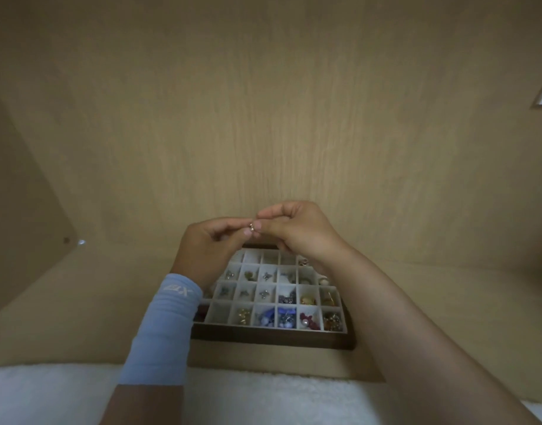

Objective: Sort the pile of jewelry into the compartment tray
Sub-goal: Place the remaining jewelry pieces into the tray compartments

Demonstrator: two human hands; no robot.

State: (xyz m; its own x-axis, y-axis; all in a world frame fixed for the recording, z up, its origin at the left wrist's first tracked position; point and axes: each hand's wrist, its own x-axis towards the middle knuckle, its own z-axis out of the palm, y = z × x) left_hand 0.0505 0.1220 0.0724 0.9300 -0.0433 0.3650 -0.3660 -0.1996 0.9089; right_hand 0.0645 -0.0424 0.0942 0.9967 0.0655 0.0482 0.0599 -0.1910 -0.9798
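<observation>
1. A small gold-coloured metal jewelry piece [251, 226] is held in the air above the far edge of the tray, between the fingertips of both hands.
2. The left hand [208, 250] pinches it with curled fingers. The right hand [297, 228] meets it from the other side, thumb and forefinger closed on it.
3. Below lies the dark-framed wooden compartment tray with pale dividers [272, 340]. Its cells hold silver, gold, blue, red and amber pieces.
4. A light blue fabric sleeve [165, 329] covers the left wrist.
5. The tray sits on a light wooden surface [79, 317], with a white fluffy cloth [263, 400] nearest the person.
</observation>
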